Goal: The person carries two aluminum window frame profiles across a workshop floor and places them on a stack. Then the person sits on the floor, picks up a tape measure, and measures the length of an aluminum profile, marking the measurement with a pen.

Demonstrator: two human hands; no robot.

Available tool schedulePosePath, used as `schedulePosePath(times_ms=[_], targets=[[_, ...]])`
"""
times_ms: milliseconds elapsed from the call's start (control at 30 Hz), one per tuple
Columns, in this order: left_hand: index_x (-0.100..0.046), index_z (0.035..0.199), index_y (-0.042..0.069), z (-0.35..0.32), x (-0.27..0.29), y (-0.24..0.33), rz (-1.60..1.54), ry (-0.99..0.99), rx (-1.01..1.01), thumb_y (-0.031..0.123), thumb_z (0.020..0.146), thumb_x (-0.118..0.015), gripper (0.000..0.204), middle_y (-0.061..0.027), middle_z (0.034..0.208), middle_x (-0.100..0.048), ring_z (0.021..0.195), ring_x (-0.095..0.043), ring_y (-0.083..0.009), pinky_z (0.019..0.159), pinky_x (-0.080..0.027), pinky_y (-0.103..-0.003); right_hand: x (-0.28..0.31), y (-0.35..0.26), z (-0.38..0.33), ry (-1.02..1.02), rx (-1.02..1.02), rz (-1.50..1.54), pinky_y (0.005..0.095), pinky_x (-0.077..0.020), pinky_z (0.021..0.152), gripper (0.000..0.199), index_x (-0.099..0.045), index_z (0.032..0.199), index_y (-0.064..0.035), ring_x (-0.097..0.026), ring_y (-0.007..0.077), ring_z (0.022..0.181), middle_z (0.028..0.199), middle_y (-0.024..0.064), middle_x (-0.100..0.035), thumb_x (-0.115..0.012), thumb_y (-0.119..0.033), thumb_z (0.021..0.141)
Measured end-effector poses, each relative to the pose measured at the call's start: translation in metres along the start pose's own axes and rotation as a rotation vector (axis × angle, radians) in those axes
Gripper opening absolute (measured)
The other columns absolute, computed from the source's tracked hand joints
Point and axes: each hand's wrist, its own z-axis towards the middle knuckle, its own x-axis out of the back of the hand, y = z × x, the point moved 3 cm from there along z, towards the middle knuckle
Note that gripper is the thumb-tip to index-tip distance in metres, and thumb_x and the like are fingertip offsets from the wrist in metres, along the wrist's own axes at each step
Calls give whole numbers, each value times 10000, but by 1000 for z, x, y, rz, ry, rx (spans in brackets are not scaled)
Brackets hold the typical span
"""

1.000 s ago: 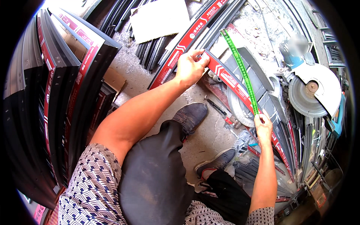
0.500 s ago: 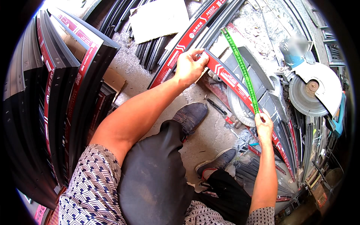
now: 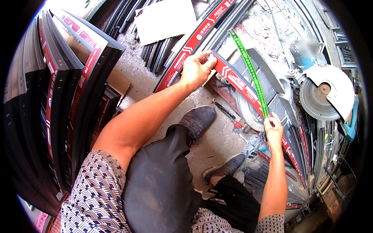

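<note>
A dark metal profile with a red printed film [image 3: 237, 83] slants from upper left to lower right in front of me. At its upper end my left hand [image 3: 196, 70] is closed, thumb and fingers pinching the profile. A bright green tape measure [image 3: 252, 73] stretches above the profile, its free end reaching past it toward the far side. My right hand [image 3: 274, 131] is closed on the tape's near end, right over the profile. Any case of the tape is hidden. Beneath both lies the grey base of a cutting saw [image 3: 254, 106].
The saw's round toothed blade [image 3: 307, 103] stands uncovered at right. Tall stacked dark profiles [image 3: 64, 89] fill the left side. More long profiles [image 3: 202, 33] and a white board [image 3: 165, 21] lie at the back. A black-and-red tool [image 3: 227, 112] rests on the floor by my shoes.
</note>
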Motion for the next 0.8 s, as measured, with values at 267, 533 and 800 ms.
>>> schedulePosePath(times_ms=[267,533,800], targets=[[-655,1317,-37,0,-6,-13,44,60,-77,171,947,-772,440,-69,883,-713,743,-615,-105,705,-539,-285,1,1,0,-21,-31,0,382,-390,1136,170,-763,971,-28,-560,334,1354,1470,266,-568,-740,-189,921],[-673,1297,-4,-1,-5,-12,222,66,-115,296,958,-720,455,-233,1038,-751,934,-751,-309,849,-572,-388,1,3,2,-14,-12,-14,374,-399,1131,173,-764,972,-32,-567,324,1353,1464,271,-573,-744,-196,920],[-658,1329,-1,-12,-7,15,509,86,-218,320,977,-686,477,-256,1109,-729,1008,-728,-326,908,-558,-388,5,2,0,-31,-43,-19,376,-393,1139,183,-767,979,-35,-561,323,1361,1478,258,-567,-746,-205,917]])
